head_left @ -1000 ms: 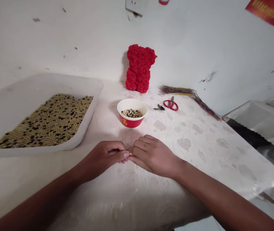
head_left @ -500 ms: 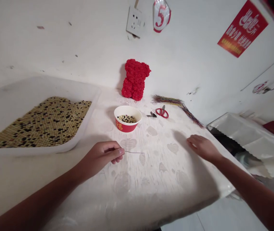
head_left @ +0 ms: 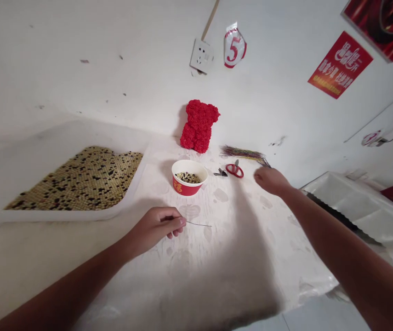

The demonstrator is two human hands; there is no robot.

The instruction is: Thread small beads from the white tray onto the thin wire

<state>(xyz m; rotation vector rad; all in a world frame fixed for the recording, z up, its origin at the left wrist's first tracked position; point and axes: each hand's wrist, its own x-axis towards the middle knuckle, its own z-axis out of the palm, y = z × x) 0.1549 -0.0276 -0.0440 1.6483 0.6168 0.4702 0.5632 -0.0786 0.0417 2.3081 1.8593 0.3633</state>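
The left hand (head_left: 154, 227) sits low over the white patterned bench (head_left: 268, 230), wrist bent and fingers curled, clenched on a thin dark wire (head_left: 199, 224) that runs out level to the right of the fingertips. A pinch this tight and close to one end looks sound: steady, light pressure should keep the fine strand straight without kinking it, and it is best kept clear of the bench surface. The right arm reaches far forward, and the right hand (head_left: 271, 180) hangs just beside the end of a loose bundle of thin multicoloured wires (head_left: 246, 154) lying towards the back of the bench. Its fingers bend downward, but whether they have closed on a strand cannot be told from this view. Separating a single strand at the bundle's loose end would likely disturb the rest least. Red-handled scissors (head_left: 234, 170) lie just left of the bundle, near a red-and-white bowl (head_left: 179, 186) of small round beads, and a shallow white plastic tray (head_left: 44, 133) spread with more beads stands to the left of the hands
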